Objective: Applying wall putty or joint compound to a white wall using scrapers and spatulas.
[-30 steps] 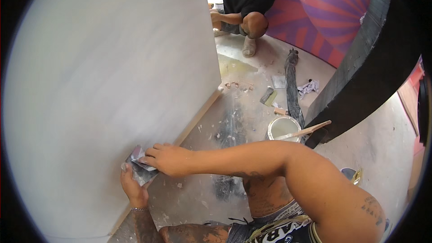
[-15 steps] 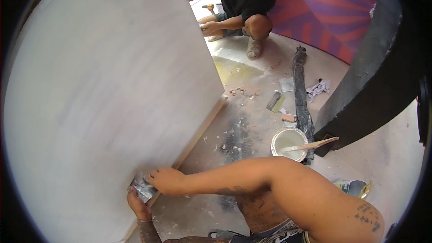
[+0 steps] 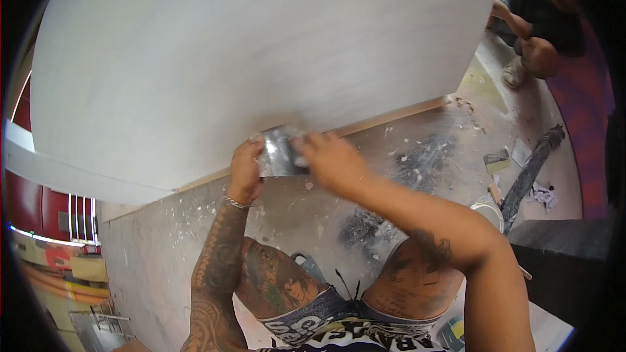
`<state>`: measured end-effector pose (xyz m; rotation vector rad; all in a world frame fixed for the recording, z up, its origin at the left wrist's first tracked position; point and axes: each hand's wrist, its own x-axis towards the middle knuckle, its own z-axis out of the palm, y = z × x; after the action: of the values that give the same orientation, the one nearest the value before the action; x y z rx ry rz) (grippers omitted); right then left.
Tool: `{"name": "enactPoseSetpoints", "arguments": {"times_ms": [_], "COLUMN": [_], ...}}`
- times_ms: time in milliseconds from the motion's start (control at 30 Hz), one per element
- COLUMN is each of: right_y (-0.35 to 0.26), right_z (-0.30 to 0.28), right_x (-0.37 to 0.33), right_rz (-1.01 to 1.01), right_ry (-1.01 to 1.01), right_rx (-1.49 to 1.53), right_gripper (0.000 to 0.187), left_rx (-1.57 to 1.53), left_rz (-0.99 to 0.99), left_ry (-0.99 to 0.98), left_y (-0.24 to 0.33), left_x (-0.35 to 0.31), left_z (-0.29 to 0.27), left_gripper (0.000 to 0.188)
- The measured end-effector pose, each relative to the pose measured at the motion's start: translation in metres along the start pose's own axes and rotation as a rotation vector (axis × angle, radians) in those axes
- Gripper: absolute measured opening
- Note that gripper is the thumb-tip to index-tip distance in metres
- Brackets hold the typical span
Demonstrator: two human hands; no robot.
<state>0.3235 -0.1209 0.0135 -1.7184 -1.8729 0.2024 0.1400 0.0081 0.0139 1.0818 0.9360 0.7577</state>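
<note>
Left hand [image 3: 246, 171] and right hand [image 3: 332, 160] both grip a flat grey metal scraper blade [image 3: 279, 152] — fingers curled on its two ends — pressed against the lower edge of a large pale whitewashed board [image 3: 261, 45]. At four o'clock from the hands, a white paint bucket [image 3: 488, 212] stands on the splattered concrete floor [image 3: 163, 248]; at two o'clock, another person [image 3: 541, 26] crouches.

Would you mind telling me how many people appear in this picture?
2: the wearer, whose left hand and right hand grip a scraper blade, and a crouching person at upper right. Others may be hidden.
</note>
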Motion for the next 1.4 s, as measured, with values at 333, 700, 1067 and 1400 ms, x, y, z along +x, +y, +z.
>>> {"name": "enactPoseSetpoints", "arguments": {"times_ms": [333, 700, 1067, 1400], "right_y": [0.043, -0.044, 0.035, -0.039], "right_z": [-0.045, -0.02, -0.022, -0.036], "right_x": [0.002, 0.004, -0.037, -0.038], "right_rz": [0.907, 1.617, 1.241, 0.092], "right_ry": [0.109, 0.139, -0.106, 0.341], "right_rx": [1.535, 1.851, 1.819, 0.536], "right_gripper": [0.022, 0.032, 0.029, 0.037], "left_rx": [0.824, 0.894, 0.361, -0.853], "left_rz": [0.574, 1.35, 0.151, -0.594], "left_ry": [0.165, -0.344, -0.001, -0.16], "left_y": [0.018, -0.022, -0.041, -0.022], "left_x": [-0.057, -0.08, -0.04, -0.069], "left_z": [0.031, 0.081, 0.028, -0.016], "left_gripper": [0.024, 0.043, 0.034, 0.015]}}
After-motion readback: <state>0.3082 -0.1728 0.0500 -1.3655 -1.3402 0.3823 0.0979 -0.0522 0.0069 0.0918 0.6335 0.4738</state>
